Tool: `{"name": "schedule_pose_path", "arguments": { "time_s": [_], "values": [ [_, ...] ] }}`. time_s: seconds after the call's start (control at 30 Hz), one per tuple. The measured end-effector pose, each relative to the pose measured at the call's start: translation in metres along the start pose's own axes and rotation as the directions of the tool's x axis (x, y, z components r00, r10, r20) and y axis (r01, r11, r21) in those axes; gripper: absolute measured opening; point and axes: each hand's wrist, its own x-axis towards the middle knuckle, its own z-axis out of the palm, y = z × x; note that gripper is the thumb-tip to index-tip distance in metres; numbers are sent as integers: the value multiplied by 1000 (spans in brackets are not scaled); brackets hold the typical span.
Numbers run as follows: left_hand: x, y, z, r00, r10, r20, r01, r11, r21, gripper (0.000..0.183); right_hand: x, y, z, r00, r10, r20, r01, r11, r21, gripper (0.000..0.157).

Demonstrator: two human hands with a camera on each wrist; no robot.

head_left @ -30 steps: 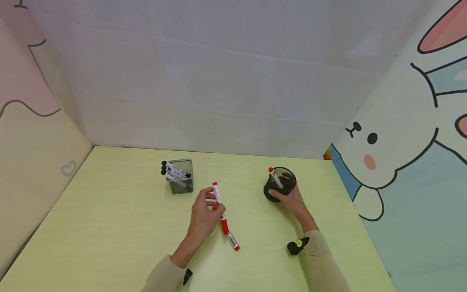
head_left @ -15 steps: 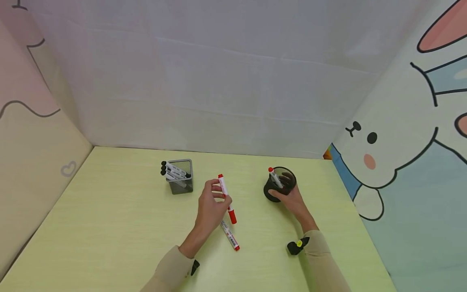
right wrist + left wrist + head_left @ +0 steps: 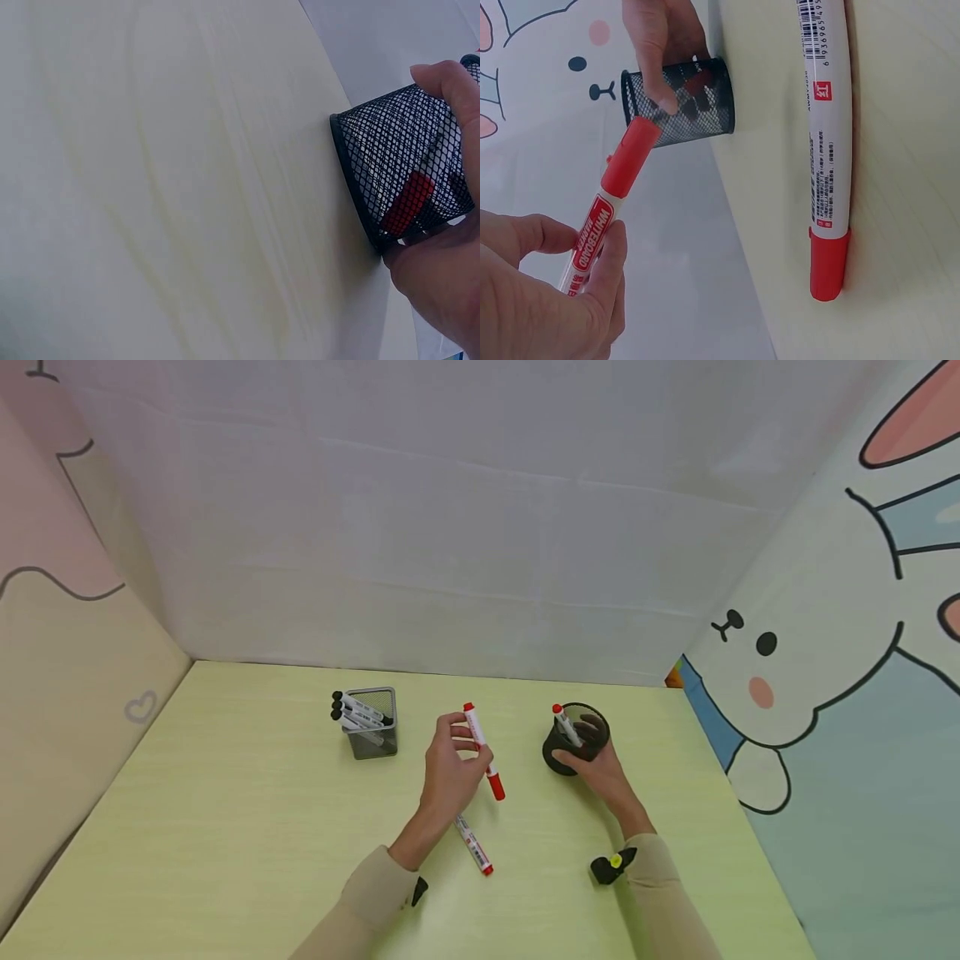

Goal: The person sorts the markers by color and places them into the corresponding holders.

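My left hand point(image 3: 453, 768) pinches a red-capped whiteboard marker point(image 3: 476, 727) between thumb and fingers, its red cap tilted down toward the right. In the left wrist view the marker point(image 3: 592, 234) shows its red "WHITEBOARD" label. My right hand point(image 3: 602, 774) grips a round black mesh pen cup point(image 3: 558, 750), thumb on the near side and fingers round the far side. One marker with a red end point(image 3: 567, 727) leans inside the cup; its red cap point(image 3: 409, 202) shows through the mesh in the right wrist view. Another red-capped marker point(image 3: 474, 846) lies on the table below my left hand.
A square grey mesh pen holder point(image 3: 378, 745) stands at the back left, with several black-capped markers point(image 3: 360, 710) leaning in it. The pale yellow table point(image 3: 247, 810) meets a white sheet point(image 3: 450, 527) behind, and printed panels stand at both sides.
My left hand has moved right and away from me with the marker, toward the black cup. More of the marker lying on the table shows. My right hand and the cup have stayed put.
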Motion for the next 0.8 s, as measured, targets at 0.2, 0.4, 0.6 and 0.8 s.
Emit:
{"name": "schedule_pose_path", "arguments": {
  "time_s": [0.2, 0.4, 0.6, 0.8],
  "values": [
    [6, 0, 8, 1000, 2, 1, -2, 1000, -5, 49, 1, 2, -1, 1000, 9, 0, -9, 1000, -20, 84],
    [11, 2, 16, 999, 39, -11, -40, 999, -24, 47, 2, 3, -1, 1000, 29, 10, -29, 1000, -2, 85],
    [17, 5, 24, 998, 61, -22, -62, 997, -34, 46, 3, 5, -1, 999, 33, 5, -33, 999, 3, 87],
    [23, 7, 32, 998, 59, -28, -60, 997, -50, 45, 4, 5, 1, 1000, 4, -25, -5, 999, -41, 88]
  ]
}}
